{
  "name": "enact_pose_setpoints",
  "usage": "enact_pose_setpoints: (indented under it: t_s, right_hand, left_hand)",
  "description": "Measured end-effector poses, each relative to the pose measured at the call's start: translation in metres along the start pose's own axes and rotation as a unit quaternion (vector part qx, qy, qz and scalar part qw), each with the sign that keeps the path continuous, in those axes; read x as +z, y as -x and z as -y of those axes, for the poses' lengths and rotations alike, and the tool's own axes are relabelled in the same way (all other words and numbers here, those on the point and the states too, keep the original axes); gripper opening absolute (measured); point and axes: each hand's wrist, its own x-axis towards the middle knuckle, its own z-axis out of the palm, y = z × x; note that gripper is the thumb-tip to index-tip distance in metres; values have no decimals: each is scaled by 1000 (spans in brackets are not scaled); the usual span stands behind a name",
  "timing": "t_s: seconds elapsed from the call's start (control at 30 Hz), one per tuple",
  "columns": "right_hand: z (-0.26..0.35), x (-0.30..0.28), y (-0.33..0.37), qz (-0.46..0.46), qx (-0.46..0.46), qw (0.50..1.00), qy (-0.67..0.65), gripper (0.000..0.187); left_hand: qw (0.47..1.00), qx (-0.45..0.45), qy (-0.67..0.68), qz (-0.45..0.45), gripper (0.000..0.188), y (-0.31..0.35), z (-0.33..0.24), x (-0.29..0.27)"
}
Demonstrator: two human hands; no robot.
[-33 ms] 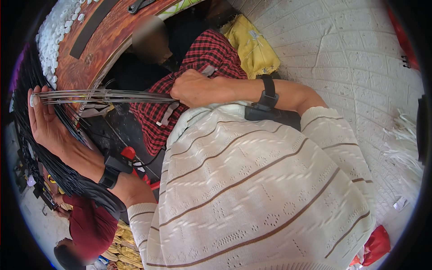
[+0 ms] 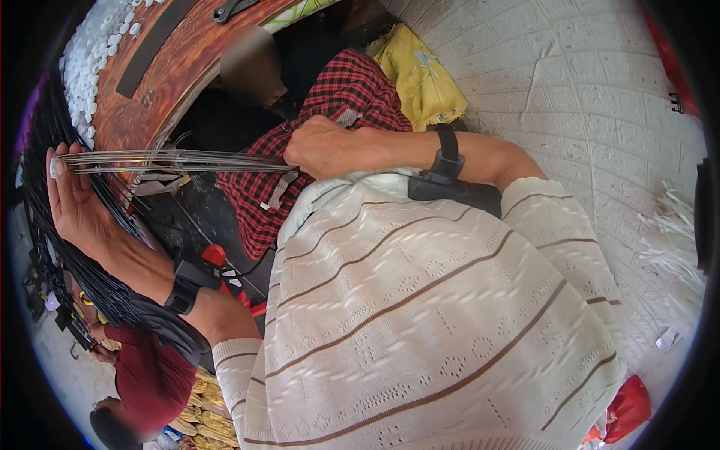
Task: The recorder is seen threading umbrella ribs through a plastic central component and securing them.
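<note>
A bundle of thin metal rods [image 2: 187, 160] stretches nearly level between my two hands. At its left end the rods meet a small white round cap [image 2: 56, 166], held among the long, raised fingers of my left hand [image 2: 81, 206]. My right hand [image 2: 328, 146] is closed in a fist round the other end, so the rod tips there are hidden. Beneath the rods and my right hand lies a red and black checked cloth [image 2: 330, 90].
A wooden tabletop [image 2: 154, 94] at the upper left bears many white round caps [image 2: 79, 67] and a dark flat strip [image 2: 154, 49]. Long black rods [image 2: 105, 274] lie left of my forearm. Beyond them works a person in dark red [image 2: 154, 375]. A yellow cloth [image 2: 420, 79] lies past my right hand.
</note>
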Motion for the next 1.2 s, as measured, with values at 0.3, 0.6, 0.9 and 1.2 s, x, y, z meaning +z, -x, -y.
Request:
enact_pose_setpoints:
  t_s: [0.3, 0.6, 0.9, 1.2]
  right_hand:
    - [-6, 8, 1, -38, -86, 995, 8, 10]
    - [-24, -10, 16, 4, -38, 999, -3, 22]
    - [-16, -68, -12, 50, -52, 990, -120, 24]
    - [57, -111, -81, -269, -136, 928, -221, 17]
  left_hand:
    - [1000, 4, 19, 24, 46, 16, -14, 5]
    - [997, 8, 53, 60, 47, 12, -10, -5]
    - [990, 12, 121, 75, 45, 18, -20, 19]
    - [988, -4, 128, 88, 47, 37, -42, 32]
